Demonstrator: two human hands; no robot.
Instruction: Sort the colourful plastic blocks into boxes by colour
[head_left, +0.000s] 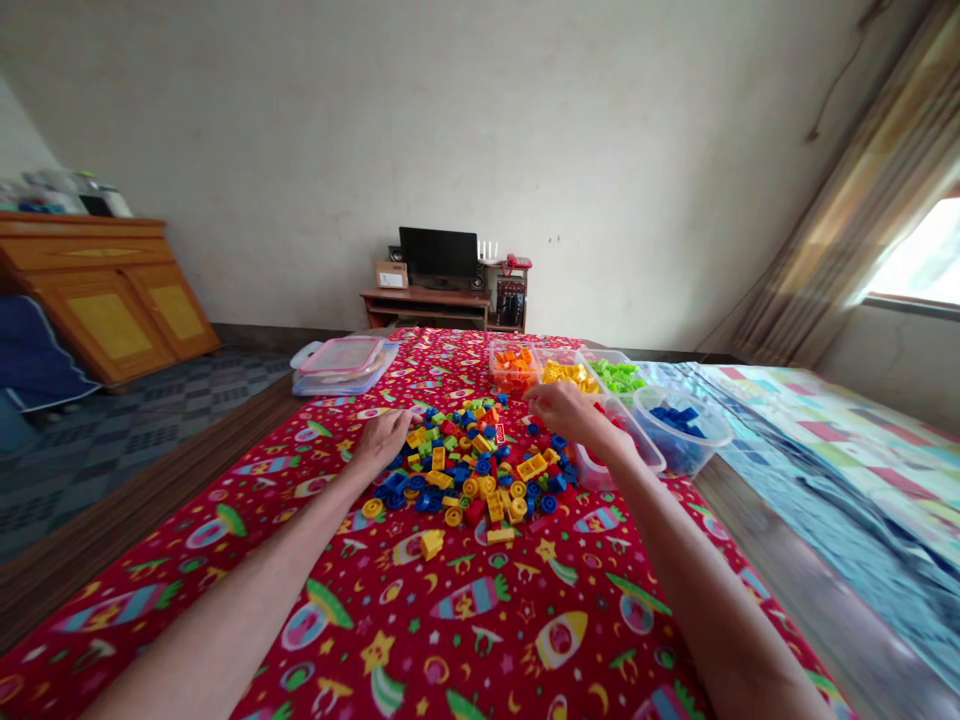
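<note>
A pile of small plastic bricks [480, 470] in yellow, blue, green and red lies on a red rocket-print cloth [465, 620]. My left hand [384, 437] rests at the pile's left edge, fingers curled down among the bricks. My right hand [562, 408] hovers over the pile's far right side, fingers bent as in a pinch; what they hold is hidden. Just beyond it stand clear tubs of orange bricks [514, 366], yellow bricks [570, 375], green bricks [618, 375], red bricks [622, 440] and blue bricks [681, 425].
A stack of clear lids [343, 364] lies at the far left of the cloth. A wooden cabinet [105, 300] stands at left, a low desk with a monitor [439, 258] against the far wall. Another patterned surface [840, 440] and a curtain are at right.
</note>
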